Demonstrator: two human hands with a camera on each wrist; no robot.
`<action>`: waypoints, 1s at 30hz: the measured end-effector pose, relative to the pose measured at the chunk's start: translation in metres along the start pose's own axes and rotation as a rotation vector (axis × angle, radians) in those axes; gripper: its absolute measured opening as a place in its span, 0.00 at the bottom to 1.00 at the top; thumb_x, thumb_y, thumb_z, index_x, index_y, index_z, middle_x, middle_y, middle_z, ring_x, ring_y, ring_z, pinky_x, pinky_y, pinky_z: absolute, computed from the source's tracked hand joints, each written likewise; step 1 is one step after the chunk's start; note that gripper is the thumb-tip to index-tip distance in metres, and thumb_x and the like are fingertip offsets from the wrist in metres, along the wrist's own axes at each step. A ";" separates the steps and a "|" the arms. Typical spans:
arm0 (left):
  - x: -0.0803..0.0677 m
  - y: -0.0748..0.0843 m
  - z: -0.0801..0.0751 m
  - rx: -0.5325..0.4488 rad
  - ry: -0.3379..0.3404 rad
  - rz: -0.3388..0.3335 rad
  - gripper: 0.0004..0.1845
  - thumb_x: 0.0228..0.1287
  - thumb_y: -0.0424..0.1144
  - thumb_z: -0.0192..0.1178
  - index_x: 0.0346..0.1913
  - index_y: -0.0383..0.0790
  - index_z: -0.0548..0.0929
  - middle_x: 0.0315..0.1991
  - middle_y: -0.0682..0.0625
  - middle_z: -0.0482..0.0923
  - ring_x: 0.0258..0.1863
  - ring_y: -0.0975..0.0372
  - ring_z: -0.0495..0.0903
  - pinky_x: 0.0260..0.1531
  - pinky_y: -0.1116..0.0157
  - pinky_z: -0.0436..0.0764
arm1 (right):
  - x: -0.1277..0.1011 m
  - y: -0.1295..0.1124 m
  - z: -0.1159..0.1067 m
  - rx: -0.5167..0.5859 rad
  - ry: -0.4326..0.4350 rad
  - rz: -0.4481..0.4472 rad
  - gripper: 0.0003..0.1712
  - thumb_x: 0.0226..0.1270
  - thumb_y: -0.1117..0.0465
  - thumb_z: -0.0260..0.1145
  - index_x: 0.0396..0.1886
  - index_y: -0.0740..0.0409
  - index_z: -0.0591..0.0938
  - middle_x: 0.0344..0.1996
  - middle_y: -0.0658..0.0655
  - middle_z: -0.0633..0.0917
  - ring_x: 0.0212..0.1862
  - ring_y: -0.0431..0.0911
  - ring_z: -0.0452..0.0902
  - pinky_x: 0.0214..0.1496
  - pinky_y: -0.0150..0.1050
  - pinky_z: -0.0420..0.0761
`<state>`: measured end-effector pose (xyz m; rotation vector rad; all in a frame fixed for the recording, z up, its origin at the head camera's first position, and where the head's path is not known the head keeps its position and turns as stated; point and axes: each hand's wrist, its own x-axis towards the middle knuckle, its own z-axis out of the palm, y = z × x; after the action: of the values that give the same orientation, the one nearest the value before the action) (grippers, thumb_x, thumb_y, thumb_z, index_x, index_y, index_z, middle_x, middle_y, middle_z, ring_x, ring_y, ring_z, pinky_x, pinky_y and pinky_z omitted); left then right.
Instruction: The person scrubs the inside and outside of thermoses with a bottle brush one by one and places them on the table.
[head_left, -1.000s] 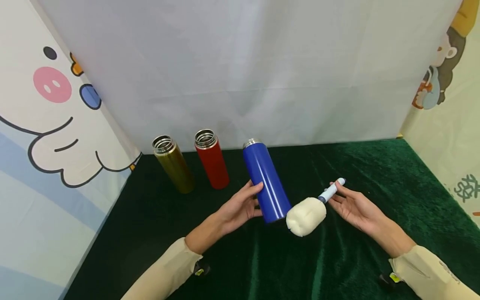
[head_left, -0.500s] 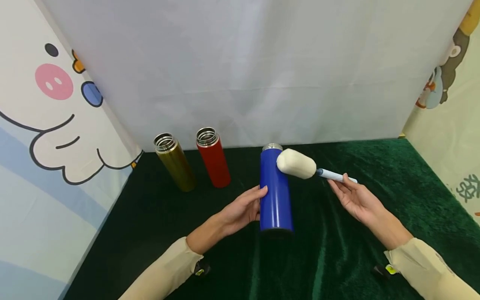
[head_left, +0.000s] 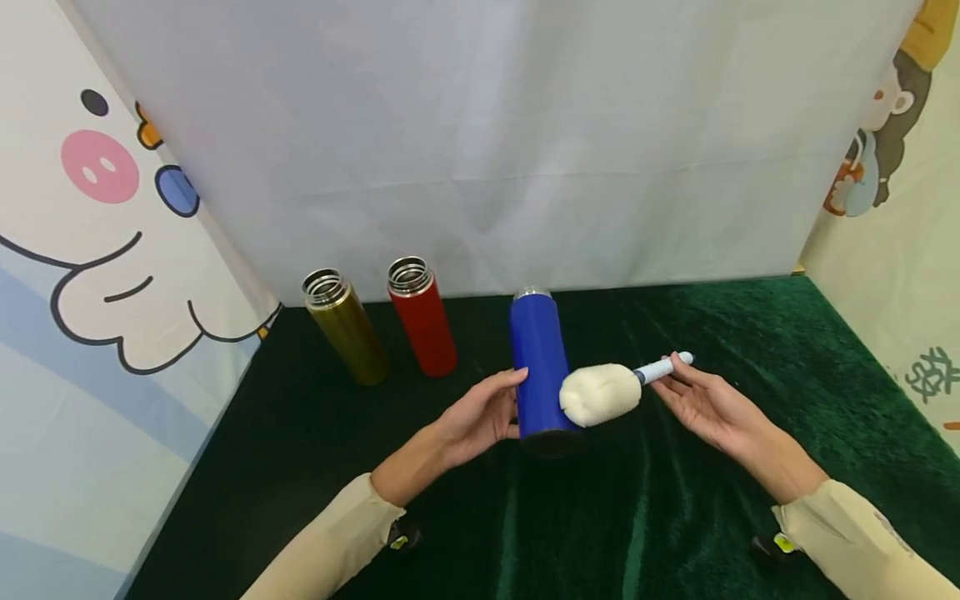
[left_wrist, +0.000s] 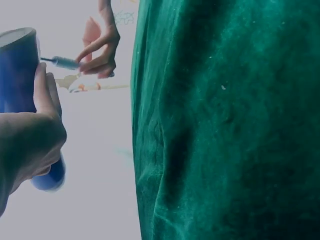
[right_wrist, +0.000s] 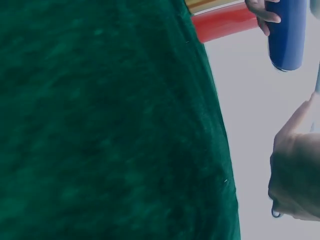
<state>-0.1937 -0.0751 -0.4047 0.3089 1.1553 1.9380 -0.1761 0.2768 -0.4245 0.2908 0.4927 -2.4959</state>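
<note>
A tall blue flask (head_left: 537, 364) stands on the green velvet cloth (head_left: 675, 517). My left hand (head_left: 480, 412) grips its lower body from the left, thumb and fingers curled round it. In the left wrist view the blue flask (left_wrist: 17, 70) sits in that hand (left_wrist: 35, 120). My right hand (head_left: 701, 400) pinches the pale blue handle of a sponge bottle brush (head_left: 600, 393). Its cream foam head lies against the flask's right side, low down. The right wrist view shows the blue flask (right_wrist: 286, 32) and my right hand (right_wrist: 297, 170).
An olive-gold flask (head_left: 345, 327) and a red flask (head_left: 422, 317), both open-topped, stand at the back left. A white backdrop rises behind. Cartoon-printed panels close off the left and right sides. Green cloth lies in front and to the right.
The brush head dropped from beside the flask's mouth to its lower right side. The flask stayed upright in my left hand and shifted slightly left.
</note>
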 end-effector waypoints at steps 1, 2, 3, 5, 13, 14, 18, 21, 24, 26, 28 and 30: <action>0.000 -0.001 0.000 0.012 -0.010 -0.006 0.32 0.80 0.46 0.43 0.81 0.48 0.48 0.75 0.41 0.65 0.60 0.58 0.80 0.57 0.57 0.84 | 0.001 -0.001 0.003 0.015 0.029 -0.016 0.10 0.82 0.59 0.53 0.51 0.57 0.77 0.50 0.58 0.82 0.54 0.48 0.85 0.66 0.37 0.81; 0.000 -0.002 0.001 0.025 -0.020 -0.011 0.33 0.80 0.45 0.43 0.82 0.49 0.48 0.76 0.40 0.63 0.61 0.58 0.79 0.58 0.56 0.83 | 0.002 -0.001 0.005 0.031 0.054 -0.035 0.08 0.81 0.60 0.55 0.52 0.57 0.76 0.50 0.59 0.83 0.54 0.49 0.85 0.66 0.37 0.80; 0.000 -0.003 0.002 0.035 -0.028 -0.018 0.33 0.80 0.43 0.44 0.82 0.50 0.48 0.77 0.39 0.61 0.62 0.57 0.78 0.60 0.54 0.82 | 0.003 -0.002 0.007 0.055 0.076 -0.061 0.08 0.80 0.61 0.56 0.52 0.56 0.75 0.50 0.60 0.83 0.54 0.50 0.86 0.66 0.37 0.80; 0.000 -0.004 0.003 0.064 -0.051 -0.025 0.35 0.77 0.41 0.46 0.82 0.51 0.48 0.78 0.39 0.60 0.63 0.56 0.77 0.62 0.50 0.80 | 0.004 -0.004 0.011 0.117 0.094 -0.111 0.10 0.78 0.63 0.58 0.55 0.55 0.73 0.51 0.61 0.82 0.54 0.52 0.85 0.69 0.36 0.77; -0.002 -0.006 0.005 0.048 -0.076 -0.004 0.39 0.75 0.49 0.57 0.79 0.40 0.53 0.63 0.48 0.76 0.58 0.58 0.81 0.58 0.59 0.83 | 0.002 -0.006 0.004 0.236 0.113 -0.161 0.14 0.77 0.63 0.59 0.58 0.50 0.70 0.51 0.61 0.81 0.58 0.52 0.83 0.73 0.35 0.74; -0.002 -0.006 0.004 0.039 -0.063 0.008 0.38 0.75 0.49 0.57 0.78 0.38 0.54 0.61 0.48 0.77 0.57 0.58 0.83 0.57 0.60 0.84 | 0.000 -0.005 0.002 0.207 0.118 -0.152 0.13 0.78 0.62 0.59 0.57 0.50 0.70 0.51 0.60 0.81 0.56 0.52 0.83 0.71 0.35 0.76; 0.000 -0.004 0.000 -0.005 -0.005 0.034 0.34 0.77 0.47 0.53 0.78 0.38 0.56 0.62 0.48 0.79 0.57 0.58 0.84 0.58 0.60 0.84 | -0.008 -0.006 -0.005 0.106 0.076 -0.111 0.09 0.80 0.61 0.56 0.55 0.50 0.72 0.51 0.59 0.81 0.54 0.50 0.83 0.67 0.39 0.80; 0.001 -0.003 -0.003 -0.032 0.043 0.031 0.32 0.78 0.46 0.50 0.78 0.41 0.56 0.68 0.44 0.74 0.59 0.57 0.82 0.60 0.59 0.83 | -0.015 -0.009 -0.012 0.084 -0.046 -0.056 0.11 0.83 0.60 0.50 0.56 0.55 0.76 0.53 0.59 0.82 0.58 0.51 0.83 0.68 0.40 0.79; 0.002 -0.002 -0.004 -0.022 0.098 0.024 0.32 0.79 0.47 0.49 0.79 0.44 0.55 0.74 0.40 0.68 0.63 0.55 0.79 0.66 0.56 0.79 | -0.020 -0.013 -0.017 0.055 -0.213 0.005 0.20 0.86 0.58 0.40 0.57 0.60 0.78 0.55 0.61 0.82 0.62 0.53 0.81 0.71 0.42 0.76; 0.003 -0.001 -0.004 -0.013 0.138 0.023 0.32 0.78 0.47 0.49 0.79 0.45 0.54 0.76 0.39 0.65 0.66 0.54 0.77 0.70 0.52 0.74 | -0.022 -0.016 -0.020 0.005 -0.300 0.014 0.25 0.87 0.57 0.35 0.59 0.61 0.77 0.57 0.62 0.82 0.64 0.53 0.80 0.72 0.43 0.75; 0.005 -0.001 -0.004 -0.010 0.174 0.024 0.32 0.78 0.48 0.50 0.79 0.46 0.54 0.76 0.39 0.64 0.68 0.52 0.75 0.74 0.48 0.69 | -0.024 -0.016 -0.021 -0.067 -0.344 -0.013 0.25 0.87 0.58 0.32 0.61 0.60 0.75 0.57 0.62 0.81 0.65 0.53 0.80 0.72 0.44 0.75; 0.007 -0.001 -0.004 -0.014 0.201 0.024 0.33 0.79 0.47 0.50 0.79 0.45 0.54 0.77 0.39 0.63 0.69 0.51 0.73 0.76 0.46 0.65 | -0.025 -0.015 -0.020 -0.150 -0.339 -0.056 0.24 0.87 0.60 0.32 0.62 0.57 0.74 0.57 0.63 0.81 0.64 0.53 0.80 0.71 0.46 0.76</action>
<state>-0.1996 -0.0723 -0.4085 0.1229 1.2703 2.0332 -0.1620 0.3087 -0.4309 -0.2045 0.5467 -2.4759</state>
